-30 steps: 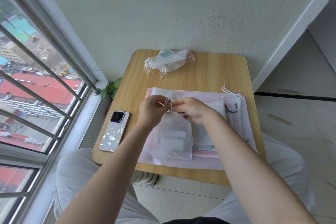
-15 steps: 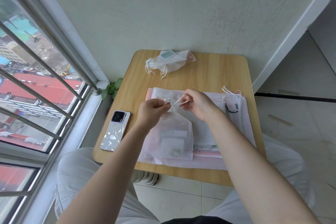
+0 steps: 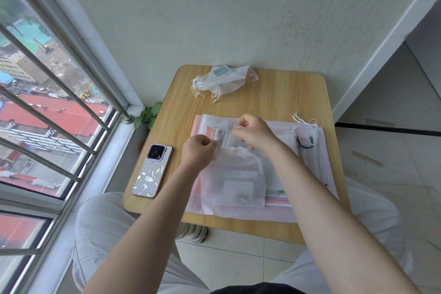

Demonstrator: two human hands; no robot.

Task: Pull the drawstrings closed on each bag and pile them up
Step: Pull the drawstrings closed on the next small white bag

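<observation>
Both hands work at frame centre: the left hand (image 3: 199, 150) is clenched round the gathered neck of a white drawstring bag (image 3: 235, 179), and the right hand (image 3: 254, 132) pinches its cord, fingers curled, just right of it. Largest around them is the wooden table (image 3: 286, 98) against a pale wall (image 3: 214, 12), barred window (image 3: 47, 102) at left. Flat bags (image 3: 307, 150) underlie the work; closed bags (image 3: 222, 80) sit at the table's upper edge; a phone (image 3: 152, 170) lies lower left.
</observation>
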